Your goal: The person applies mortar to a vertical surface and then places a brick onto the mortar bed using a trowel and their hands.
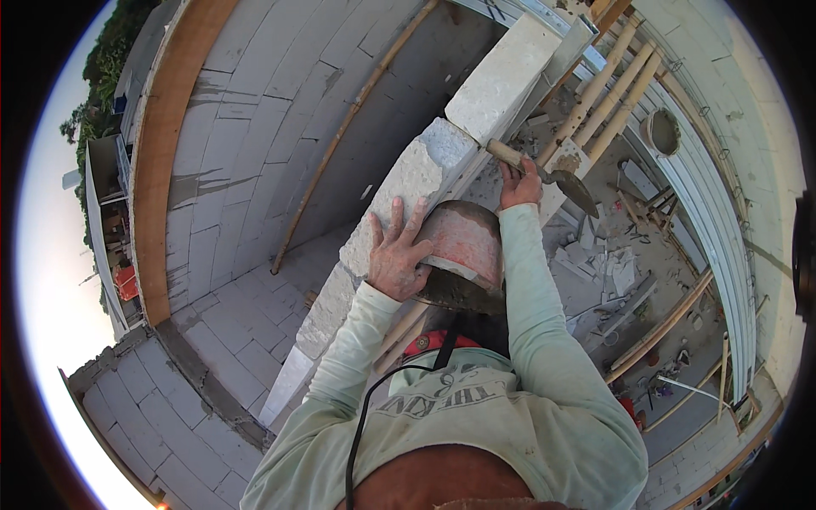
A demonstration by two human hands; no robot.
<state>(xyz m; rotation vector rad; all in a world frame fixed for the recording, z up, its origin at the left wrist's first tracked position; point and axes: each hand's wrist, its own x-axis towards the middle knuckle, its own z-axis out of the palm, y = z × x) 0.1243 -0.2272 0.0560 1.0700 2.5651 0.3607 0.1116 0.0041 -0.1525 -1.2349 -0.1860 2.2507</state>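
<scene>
My left hand (398, 255) lies with fingers spread on the pale block wall (398, 189). Its thumb side meets a tilted, mortar-smeared reddish bucket (463, 242), whose dark mouth faces my body. In my right hand (521, 185), just beyond the bucket, is a trowel (575, 189); the fingers close around its wooden handle and the grey blade points to the right. The bucket sits between my forearms, and what supports it is hidden.
A higher white block (501, 76) continues the wall ahead. Deep drops lie on both sides. To the right are bamboo poles (608, 93), another bucket (660, 133), long metal channels (714, 221) and broken block pieces (608, 268) below. A black cable (355, 433) hangs along my front.
</scene>
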